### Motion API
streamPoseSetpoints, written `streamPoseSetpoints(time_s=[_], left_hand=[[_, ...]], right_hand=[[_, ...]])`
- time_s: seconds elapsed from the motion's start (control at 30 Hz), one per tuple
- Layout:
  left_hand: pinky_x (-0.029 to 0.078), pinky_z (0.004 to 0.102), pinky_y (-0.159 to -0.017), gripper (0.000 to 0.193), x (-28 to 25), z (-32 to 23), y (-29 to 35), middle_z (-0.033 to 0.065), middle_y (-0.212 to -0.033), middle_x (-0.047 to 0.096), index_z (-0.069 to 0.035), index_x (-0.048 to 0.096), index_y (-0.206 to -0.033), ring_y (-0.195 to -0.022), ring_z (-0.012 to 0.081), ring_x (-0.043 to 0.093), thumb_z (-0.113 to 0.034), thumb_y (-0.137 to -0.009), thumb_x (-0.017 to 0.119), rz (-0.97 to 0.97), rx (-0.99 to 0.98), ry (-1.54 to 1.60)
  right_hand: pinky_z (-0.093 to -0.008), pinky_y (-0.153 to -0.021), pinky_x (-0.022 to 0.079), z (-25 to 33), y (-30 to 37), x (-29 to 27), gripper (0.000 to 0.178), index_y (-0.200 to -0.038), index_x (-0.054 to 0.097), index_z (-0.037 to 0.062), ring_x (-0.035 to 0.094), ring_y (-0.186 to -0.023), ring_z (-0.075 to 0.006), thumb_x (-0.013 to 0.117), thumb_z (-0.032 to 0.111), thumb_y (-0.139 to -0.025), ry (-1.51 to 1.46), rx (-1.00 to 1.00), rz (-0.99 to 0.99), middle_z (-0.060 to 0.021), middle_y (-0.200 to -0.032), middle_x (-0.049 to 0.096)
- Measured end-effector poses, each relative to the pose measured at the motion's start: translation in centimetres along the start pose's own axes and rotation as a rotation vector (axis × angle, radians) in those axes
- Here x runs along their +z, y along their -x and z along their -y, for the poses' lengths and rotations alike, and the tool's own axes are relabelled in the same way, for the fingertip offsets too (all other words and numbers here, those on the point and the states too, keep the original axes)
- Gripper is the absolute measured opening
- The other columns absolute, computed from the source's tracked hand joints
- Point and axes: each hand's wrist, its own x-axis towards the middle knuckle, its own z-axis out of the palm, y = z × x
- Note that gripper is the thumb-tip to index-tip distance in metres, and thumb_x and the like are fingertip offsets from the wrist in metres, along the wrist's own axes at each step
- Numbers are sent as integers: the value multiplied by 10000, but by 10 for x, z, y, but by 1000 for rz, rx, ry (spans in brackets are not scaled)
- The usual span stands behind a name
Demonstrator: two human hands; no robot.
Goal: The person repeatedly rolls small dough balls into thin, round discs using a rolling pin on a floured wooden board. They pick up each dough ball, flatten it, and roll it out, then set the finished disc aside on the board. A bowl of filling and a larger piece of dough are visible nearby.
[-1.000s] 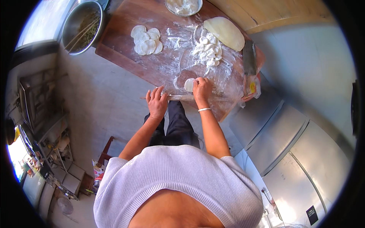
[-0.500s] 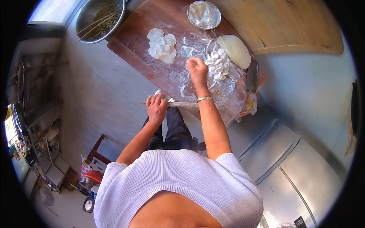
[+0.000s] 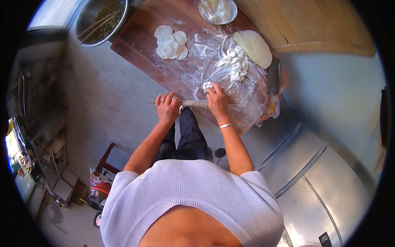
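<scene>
My left hand (image 3: 167, 110) is closed over the left end of a thin wooden rolling pin (image 3: 192, 103), which lies across the near edge of the floury board. My right hand (image 3: 217, 101), at the pin's other side, has its fingers on a small white dough piece (image 3: 207, 86) just beyond the pin. Farther off, several small dough pieces (image 3: 236, 62) are heaped in scattered flour. Beside them rests a large smooth lump of dough (image 3: 254, 48). Round, thin dough wrappers (image 3: 169, 44) overlap in a loose pile at the left of the board.
The reddish wooden board (image 3: 142, 31) carries a bowl of flour (image 3: 216, 10) at its far side. A dark cleaver (image 3: 273, 78) lies along the right edge. A metal bowl of green filling with chopsticks (image 3: 101, 24) stands far left. Steel cabinets (image 3: 304, 177) are at the right.
My right hand has come back from beside the dough heap toward the rolling pin and now touches a dough piece. My left hand stays at the pin's left end.
</scene>
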Motion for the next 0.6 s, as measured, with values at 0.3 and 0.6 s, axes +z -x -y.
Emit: streamPoseSetpoints(time_s=[0.3,0.6], left_hand=[[287,547,-1164,410,8,7,-77,67,-1459,538,-175,692,-1180,-1353,288,492,-321,-803,756,69,126,-110],[222,667,-1150,883,24,16,-42,190,-1585,374,-122,467,-1497,-1459,393,349,-707,-842,561,199,138,-152]], right_hand=[[-585,-1125,302,-48,62,-21,886,-1493,363,-19,358,-1430,-405,596,607,-911,537,409,-95,-229,-1542,382],[-595,-1165,250,-47,88,-29,1048,-1539,298,-3,266,-1491,-401,698,630,-805,503,389,27,-206,-1617,293]])
